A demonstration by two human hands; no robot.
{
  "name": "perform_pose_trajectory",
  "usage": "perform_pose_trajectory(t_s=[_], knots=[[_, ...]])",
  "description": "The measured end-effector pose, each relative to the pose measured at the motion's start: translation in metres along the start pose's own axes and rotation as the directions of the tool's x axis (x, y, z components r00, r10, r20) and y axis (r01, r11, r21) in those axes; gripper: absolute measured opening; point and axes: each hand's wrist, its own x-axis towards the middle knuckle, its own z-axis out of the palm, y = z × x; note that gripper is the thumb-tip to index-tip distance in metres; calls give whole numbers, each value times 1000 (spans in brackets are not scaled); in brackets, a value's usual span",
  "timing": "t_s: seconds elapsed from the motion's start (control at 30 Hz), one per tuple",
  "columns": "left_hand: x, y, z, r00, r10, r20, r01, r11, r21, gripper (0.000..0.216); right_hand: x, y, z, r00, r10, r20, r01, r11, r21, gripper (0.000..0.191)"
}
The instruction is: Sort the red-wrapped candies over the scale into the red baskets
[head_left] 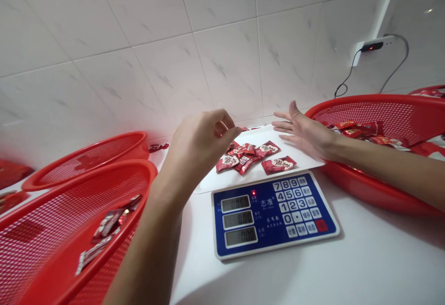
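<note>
A white weighing tray [208, 182] sits on a digital scale with a blue keypad panel [267, 217]. Several small red snack packets [243, 156] lie in a loose group on the tray, and one more packet [278, 165] lies just right of them. Above the tray's left part is my left hand [205, 140], its fingers curled and the thumb brought near the fingertips. A bit of red shows between them, but I cannot make out whether it is held. My right hand [302, 129] is over the tray's right end, fingers spread, holding nothing.
On the left stand two red mesh baskets, the nearer basket [52, 258] with a few wrapped sticks [107, 231] inside. A red basket [368, 193] full of red packets [368, 133] is under my right forearm. A power strip [375, 46] with cables hangs on the tiled wall [222, 59].
</note>
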Motion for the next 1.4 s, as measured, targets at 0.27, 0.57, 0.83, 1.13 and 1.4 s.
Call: perform_pose_trajectory(t_s=[0.27, 0.57, 0.83, 1.13, 1.4], knots=[[0, 2, 2, 1000, -4, 13, 4, 1000, 5, 15, 1, 1, -1, 1000, 9, 9, -9, 1000, -1, 87], [0, 2, 2, 1000, 13, 10, -14, 1000, 15, 16, 1, 1, -1, 1000, 26, 13, -26, 1000, 11, 86], [0, 3, 4, 1000, 16, 10, -16, 999, 28, 16, 1, 1, -1, 1000, 10, 22, -10, 1000, 4, 86], [0, 4, 5, 1000, 11, 20, -11, 1000, 28, 14, 2, 1, -1, 1000, -6, 29, 6, 1000, 1, 82], [0, 4, 5, 1000, 9, 30, -10, 1000, 22, 15, 0, -1, 1, 1000, 26, 13, -26, 999, 28, 83]])
